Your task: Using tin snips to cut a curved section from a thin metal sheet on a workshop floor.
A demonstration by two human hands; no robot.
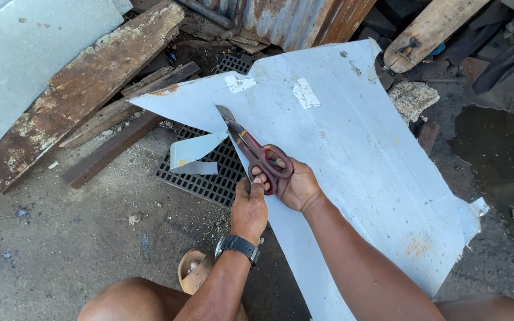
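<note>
A large pale grey metal sheet (352,148) lies tilted across my lap and the ground. My right hand (295,185) grips the dark red handles of tin snips (251,148), whose blades point up-left into a cut in the sheet. My left hand (249,205), with a black watch on its wrist, holds the sheet's cut edge just below the snips and touches the lower handle. A cut strip (194,151) curls away to the left of the blades.
A black metal grate (203,178) lies under the sheet on the dirt ground. Rusty planks and beams (84,89) lie at left, corrugated metal (304,18) at the top, a stone (413,98) and a dark puddle (495,154) at right. My sandalled foot (194,270) is below.
</note>
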